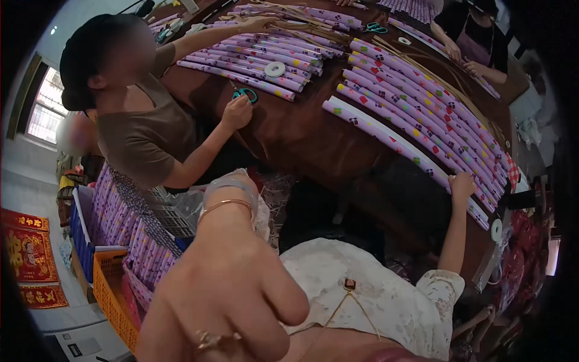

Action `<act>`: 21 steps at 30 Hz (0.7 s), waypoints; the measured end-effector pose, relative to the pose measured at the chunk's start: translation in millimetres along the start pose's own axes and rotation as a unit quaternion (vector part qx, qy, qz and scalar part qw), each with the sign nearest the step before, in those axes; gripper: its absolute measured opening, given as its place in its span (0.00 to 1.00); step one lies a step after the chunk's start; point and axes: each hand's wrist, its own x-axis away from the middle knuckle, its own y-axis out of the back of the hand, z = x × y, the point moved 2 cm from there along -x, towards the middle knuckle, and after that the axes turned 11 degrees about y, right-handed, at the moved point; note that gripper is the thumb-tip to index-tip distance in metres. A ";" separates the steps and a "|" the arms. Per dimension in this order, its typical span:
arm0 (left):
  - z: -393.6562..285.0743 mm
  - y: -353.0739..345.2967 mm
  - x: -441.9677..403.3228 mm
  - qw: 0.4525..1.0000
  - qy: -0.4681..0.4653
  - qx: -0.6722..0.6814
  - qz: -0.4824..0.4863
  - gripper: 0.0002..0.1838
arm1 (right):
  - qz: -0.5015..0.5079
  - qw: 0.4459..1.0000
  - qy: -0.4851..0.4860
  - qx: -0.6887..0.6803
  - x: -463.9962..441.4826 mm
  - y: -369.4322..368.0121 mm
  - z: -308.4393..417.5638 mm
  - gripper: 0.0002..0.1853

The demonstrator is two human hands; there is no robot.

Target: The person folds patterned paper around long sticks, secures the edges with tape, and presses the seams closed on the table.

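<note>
My left hand [217,295] is large in the foreground, close to the camera, with its fingers curled in. It wears a ring and has bracelets at the wrist; anything inside the curled fingers is hidden. Over at the right, my right hand [463,186] is closed on the edge of the nearest purple patterned roll [398,145], toward its right end. A white strip shows along this roll. Just behind it lie several similar purple rolls [422,102], side by side on the brown table [289,133].
A co-worker [139,114] at the left holds teal scissors [244,95] beside more rolls and a white tape ring [275,69]. Another person [473,42] works at the back right. An orange crate [111,295] and upright rolls [120,211] stand lower left. A second tape ring [496,230] lies right.
</note>
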 end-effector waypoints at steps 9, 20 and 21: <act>-12.2 -14.0 -2.1 0.997 -0.032 0.051 0.048 0.17 | -0.020 1.000 0.011 -0.001 1.2 5.3 2.0 0.19; -16.8 -31.5 -5.0 0.992 -0.031 0.082 0.088 0.16 | -0.022 0.999 0.030 0.000 2.3 5.2 2.7 0.18; -16.6 -31.8 -3.5 0.991 -0.032 0.086 0.093 0.16 | -0.011 1.000 0.023 0.012 0.4 2.7 0.0 0.19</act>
